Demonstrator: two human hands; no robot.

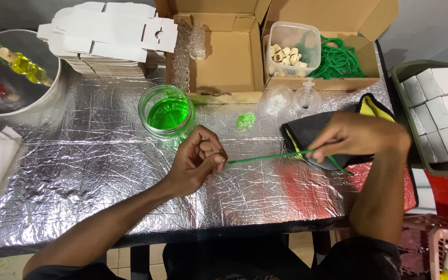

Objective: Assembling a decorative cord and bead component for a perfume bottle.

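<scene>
Green cord (265, 157) stretched taut between both hands, just above foil-covered desk (79, 171). Looks light, soft, limp; best gripped near ends. Left hand (198, 161) pinching one end, fingers curled. Right hand (361, 137) pinching other end over dark cloth (307, 132). Beyond left hand: glass jar (168, 111) holding green liquid. Beyond right hand: clear tub (291, 46) of pale beads, cardboard box (369, 21) with more green cord.

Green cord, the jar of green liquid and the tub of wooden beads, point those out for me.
green cord (265, 157), head view, on the taut stretch between the hands.
jar of green liquid (168, 114), head view, on the liquid surface.
tub of wooden beads (285, 54), head view, on the beads inside.
</scene>
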